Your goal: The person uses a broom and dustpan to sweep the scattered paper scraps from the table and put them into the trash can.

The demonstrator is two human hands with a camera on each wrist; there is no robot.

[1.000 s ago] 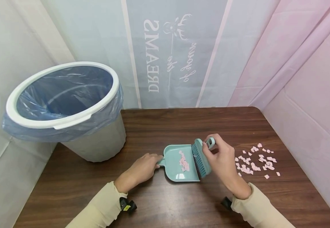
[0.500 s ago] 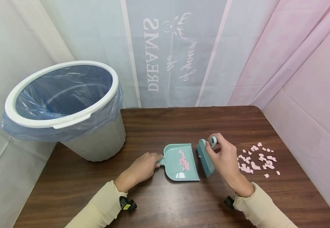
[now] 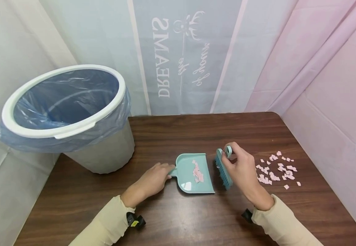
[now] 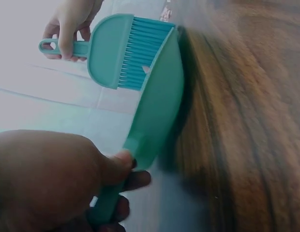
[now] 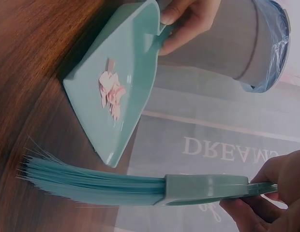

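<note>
A light teal dustpan [image 3: 184,167] lies on the wooden table with a small heap of pink paper scraps [image 3: 198,175] in it. My left hand [image 3: 151,179] grips its short handle; in the left wrist view the thumb lies over that handle [image 4: 106,205]. To the right of the pan's open lip, my right hand [image 3: 242,169] holds a matching hand brush [image 3: 223,171] by its looped handle. The bristles [image 5: 92,181] point down to the table, a small gap from the lip. One pink scrap [image 4: 146,69] shows against the bristles in the left wrist view.
More pink scraps [image 3: 274,177] are scattered on the table [image 3: 178,133] to the right of my right hand. A grey bin [image 3: 110,150] with a blue liner and white rim stands at the back left. Fabric hangings [image 3: 258,51] enclose the far side and both flanks.
My right hand has drawn the brush rightward, from the dustpan's lip to a little apart from it. The left hand and the dustpan have stayed in place.
</note>
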